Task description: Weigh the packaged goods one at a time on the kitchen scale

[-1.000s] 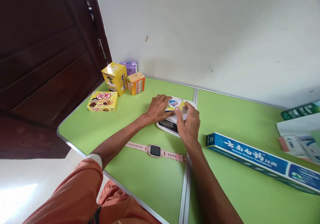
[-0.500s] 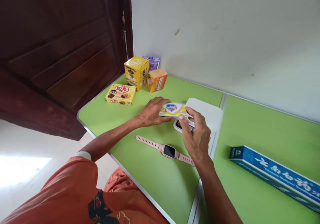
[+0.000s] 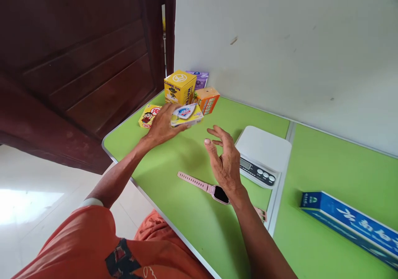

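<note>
My left hand (image 3: 163, 123) grips a yellow and white soap box (image 3: 187, 114) by its left end, held above the green table. Behind it stand a yellow box (image 3: 178, 86) marked "COME ON" and an orange box (image 3: 207, 98). A flat yellow snack box (image 3: 148, 115) is partly covered by my left hand. My right hand (image 3: 224, 158) is open, fingers apart, with nothing in it. It hovers just left of a white digital scale (image 3: 264, 148), whose platform bears nothing. Below my right wrist lies a pink smartwatch (image 3: 220, 194), its strap partly hidden by the arm.
A long blue toothpaste box (image 3: 351, 221) lies on the right part of the table. A purple box (image 3: 200, 79) stands at the back against the wall (image 3: 280, 42). A metal seam (image 3: 290, 132) divides the green tabletop. A dark door (image 3: 93, 63) is at the left.
The soap box has moved left, away from the scale, in my left hand. My right hand has let go of it and opened. The scale is now more fully visible.
</note>
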`<state>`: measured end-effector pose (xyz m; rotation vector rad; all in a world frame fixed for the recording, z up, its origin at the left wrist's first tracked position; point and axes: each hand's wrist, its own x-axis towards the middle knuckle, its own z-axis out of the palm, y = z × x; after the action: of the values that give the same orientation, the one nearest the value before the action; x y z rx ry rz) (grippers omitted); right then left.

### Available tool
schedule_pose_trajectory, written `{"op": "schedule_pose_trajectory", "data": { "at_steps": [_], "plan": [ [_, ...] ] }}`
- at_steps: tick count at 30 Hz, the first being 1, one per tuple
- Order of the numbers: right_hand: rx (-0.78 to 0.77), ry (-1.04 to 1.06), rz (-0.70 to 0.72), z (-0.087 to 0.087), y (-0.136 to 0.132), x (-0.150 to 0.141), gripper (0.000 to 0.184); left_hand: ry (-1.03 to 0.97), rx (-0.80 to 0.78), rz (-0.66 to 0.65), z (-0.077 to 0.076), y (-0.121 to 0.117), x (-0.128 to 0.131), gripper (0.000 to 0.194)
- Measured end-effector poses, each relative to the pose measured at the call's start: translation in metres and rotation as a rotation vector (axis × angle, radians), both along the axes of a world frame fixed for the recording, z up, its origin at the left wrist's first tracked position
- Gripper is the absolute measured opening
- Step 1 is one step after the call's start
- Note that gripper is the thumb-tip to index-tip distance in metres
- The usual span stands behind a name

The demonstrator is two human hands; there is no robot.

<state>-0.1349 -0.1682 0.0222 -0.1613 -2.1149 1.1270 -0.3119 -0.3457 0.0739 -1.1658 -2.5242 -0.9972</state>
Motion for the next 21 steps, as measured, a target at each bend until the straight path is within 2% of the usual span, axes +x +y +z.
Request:
{"op": "schedule_pose_trajectory", "data": {
  "at_steps": [2, 5, 8, 10, 16, 21],
  "plan": [
    [0.0, -0.012, -0.013, -0.002, 0.002, 0.003, 0.062, 0.005, -0.01, 0.077, -0.004, -0.002, -0.019, 0.063],
    [0.008, -0.034, -0.031, -0.007, 0.008, 0.011, 0.057, -0.049, -0.085, 0.158, -0.02, -0.004, -0.044, 0.059],
    [0.022, -0.057, -0.05, -0.011, 0.014, 0.017, 0.054, -0.1, -0.118, 0.172, -0.034, -0.005, -0.058, 0.058],
    [0.023, -0.074, -0.06, -0.013, 0.017, 0.02, 0.052, -0.095, -0.109, 0.141, -0.038, -0.004, -0.063, 0.058],
    [0.005, -0.084, -0.056, -0.014, 0.02, 0.025, 0.05, -0.045, -0.185, 0.076, -0.03, 0.001, -0.077, 0.056],
    [0.032, -0.123, -0.1, -0.013, 0.03, 0.046, 0.049, 0.055, -0.194, 0.111, -0.019, 0.008, -0.068, 0.079]
  ]
}}
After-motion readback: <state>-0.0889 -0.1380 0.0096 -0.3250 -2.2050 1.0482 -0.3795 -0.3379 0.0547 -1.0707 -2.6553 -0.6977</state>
